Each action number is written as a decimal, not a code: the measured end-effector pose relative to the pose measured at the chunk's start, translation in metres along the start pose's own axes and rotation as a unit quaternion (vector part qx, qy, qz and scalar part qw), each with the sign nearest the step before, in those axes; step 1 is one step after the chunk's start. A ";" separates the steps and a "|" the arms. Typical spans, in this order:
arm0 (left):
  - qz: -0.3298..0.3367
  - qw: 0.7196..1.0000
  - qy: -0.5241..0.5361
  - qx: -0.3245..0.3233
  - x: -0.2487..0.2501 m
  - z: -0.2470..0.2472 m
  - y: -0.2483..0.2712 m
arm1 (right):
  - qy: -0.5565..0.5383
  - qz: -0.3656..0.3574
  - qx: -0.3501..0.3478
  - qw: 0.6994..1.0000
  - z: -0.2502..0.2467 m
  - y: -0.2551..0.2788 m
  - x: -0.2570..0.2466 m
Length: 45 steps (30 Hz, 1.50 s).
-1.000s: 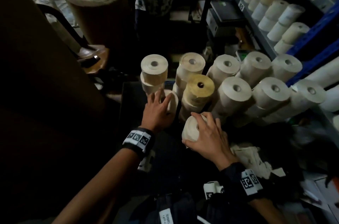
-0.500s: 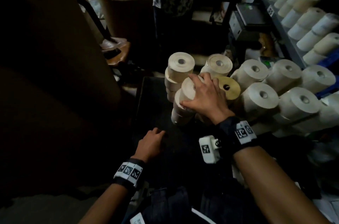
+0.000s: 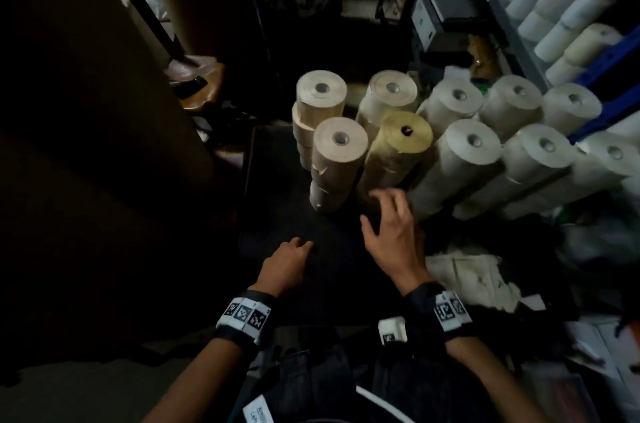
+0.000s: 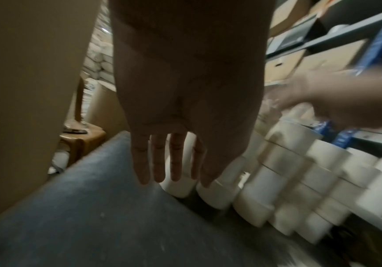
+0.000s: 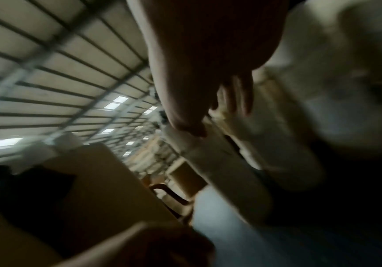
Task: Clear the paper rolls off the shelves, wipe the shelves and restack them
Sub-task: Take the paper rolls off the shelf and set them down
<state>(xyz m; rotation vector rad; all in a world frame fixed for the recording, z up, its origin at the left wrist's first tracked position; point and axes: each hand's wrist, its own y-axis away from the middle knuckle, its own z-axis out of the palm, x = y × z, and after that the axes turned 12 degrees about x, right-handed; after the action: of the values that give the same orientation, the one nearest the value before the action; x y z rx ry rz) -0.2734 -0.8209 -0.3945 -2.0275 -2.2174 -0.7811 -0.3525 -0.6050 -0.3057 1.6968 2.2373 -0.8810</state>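
Both hands empty, fingers loose: left hand [image 3: 285, 265] lower centre, right hand [image 3: 393, 232] probably nearing the stacked paper rolls [image 3: 339, 159]; steady each stack's base.

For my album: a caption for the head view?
Both open hands, left and right, before stacked cream paper rolls beside shelves.

Paper rolls [image 3: 341, 145] matt, cream; one [image 3: 405, 135] yellower. Dark mat [image 4: 107, 207] dusty, rough. Shelf frame [image 3: 602, 62] blue-painted metal.
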 end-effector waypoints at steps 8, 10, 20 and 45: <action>0.069 0.996 -0.030 -0.052 0.059 0.044 0.028 | 0.079 0.196 -0.297 0.931 -0.024 0.167 0.109; 0.089 0.993 -0.035 -0.063 0.082 0.057 0.039 | 0.070 0.232 -0.277 0.930 -0.040 0.195 0.122; 0.211 0.973 -0.058 -0.072 0.185 0.110 0.095 | 0.013 0.328 -0.119 0.937 -0.121 0.310 0.157; 0.463 0.845 -0.183 -0.193 0.376 0.168 0.009 | 0.057 0.558 0.011 0.828 -0.200 0.353 0.237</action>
<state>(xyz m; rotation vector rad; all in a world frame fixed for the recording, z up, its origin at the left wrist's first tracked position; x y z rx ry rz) -0.2690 -0.4089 -0.4041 -3.1879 -0.8747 -0.7604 -0.0630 -0.2422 -0.3811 2.5602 0.8615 -0.4674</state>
